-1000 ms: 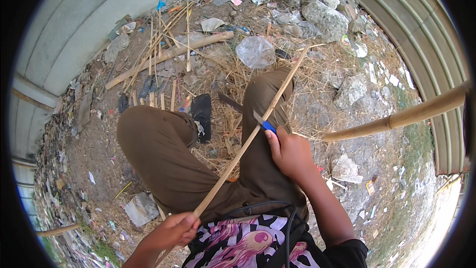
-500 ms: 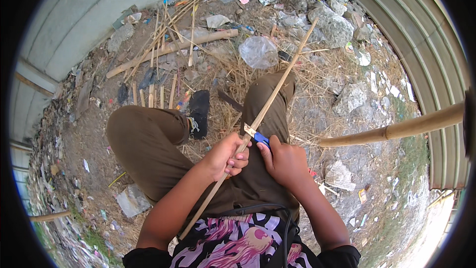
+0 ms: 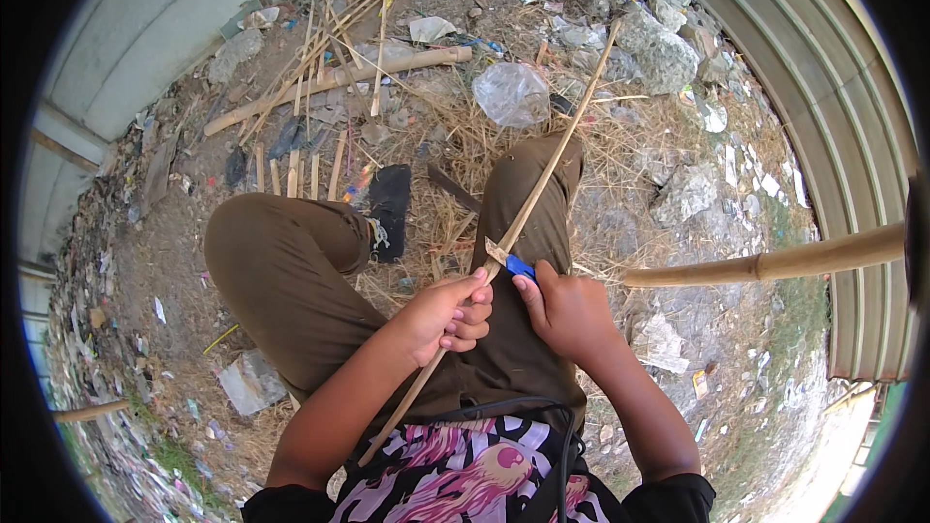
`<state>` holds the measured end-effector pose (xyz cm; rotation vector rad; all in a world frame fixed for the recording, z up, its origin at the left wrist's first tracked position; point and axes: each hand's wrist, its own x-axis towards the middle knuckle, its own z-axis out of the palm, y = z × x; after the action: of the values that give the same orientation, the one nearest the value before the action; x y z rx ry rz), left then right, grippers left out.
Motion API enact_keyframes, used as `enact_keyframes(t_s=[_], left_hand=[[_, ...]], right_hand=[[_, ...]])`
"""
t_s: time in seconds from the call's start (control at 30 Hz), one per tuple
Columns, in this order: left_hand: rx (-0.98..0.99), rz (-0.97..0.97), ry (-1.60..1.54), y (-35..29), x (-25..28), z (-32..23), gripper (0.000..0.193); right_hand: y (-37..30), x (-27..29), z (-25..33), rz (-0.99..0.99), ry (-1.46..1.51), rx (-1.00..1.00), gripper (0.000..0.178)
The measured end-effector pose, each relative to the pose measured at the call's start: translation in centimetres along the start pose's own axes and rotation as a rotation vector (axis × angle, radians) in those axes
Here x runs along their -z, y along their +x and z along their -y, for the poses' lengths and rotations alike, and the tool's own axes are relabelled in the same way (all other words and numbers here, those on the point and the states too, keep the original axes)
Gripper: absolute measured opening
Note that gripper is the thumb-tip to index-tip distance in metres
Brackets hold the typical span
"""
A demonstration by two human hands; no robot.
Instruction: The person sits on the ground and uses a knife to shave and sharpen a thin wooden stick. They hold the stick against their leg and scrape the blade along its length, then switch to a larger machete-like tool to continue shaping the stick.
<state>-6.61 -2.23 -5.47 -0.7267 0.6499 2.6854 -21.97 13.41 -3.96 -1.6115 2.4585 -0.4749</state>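
My left hand (image 3: pixel 448 322) is closed around a long, thin bamboo strip (image 3: pixel 554 157), which slants from beside my waist up across my right thigh to the far right. In my right hand (image 3: pixel 573 313) I grip a blue-handled utility knife (image 3: pixel 520 268). Its blade lies across the strip just beyond my left fingers and touches it. The fingers of the right hand wrap the handle and hide most of it. Both hands are close together above my right thigh, in brown trousers (image 3: pixel 523 184).
Ahead on the left, several bamboo strips (image 3: pixel 380 48) lean over a thick bamboo pole (image 3: pixel 407 62). Short split pieces (image 3: pixel 337 165) lie before it. A clear plastic bag (image 3: pixel 511 95) and concrete lumps (image 3: pixel 655 53) lie farther off. Another bamboo pole (image 3: pixel 765 264) juts in from the right.
The knife has shifted slightly right along with my right hand. The strip's far end has moved a little upward, and its near end a little right. Both hands keep their grip.
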Motion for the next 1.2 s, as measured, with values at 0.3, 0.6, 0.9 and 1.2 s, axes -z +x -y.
enact_keyframes(t_s=[0.3, 0.6, 0.9, 1.2], left_hand=[[0.081, -0.027, -0.009, -1.3, -0.9, 0.0, 0.041], [0.072, -0.182, 0.103, -3.1, -1.7, 0.2, 0.042], [0.085, -0.228, 0.088, -4.9, -1.5, 1.0, 0.042], [0.154, -0.338, 0.135, -10.8, -1.8, 2.8, 0.041]], right_hand=[[-0.5, -0.8, -0.1, -0.035, -0.116, 0.02, 0.043], [-0.6, -1.4, 0.5, -0.075, -0.192, 0.043, 0.046], [-0.6, -2.1, 0.9, -0.13, -0.193, 0.09, 0.048], [-0.3, -2.2, 1.0, -0.156, -0.237, 0.011, 0.048]])
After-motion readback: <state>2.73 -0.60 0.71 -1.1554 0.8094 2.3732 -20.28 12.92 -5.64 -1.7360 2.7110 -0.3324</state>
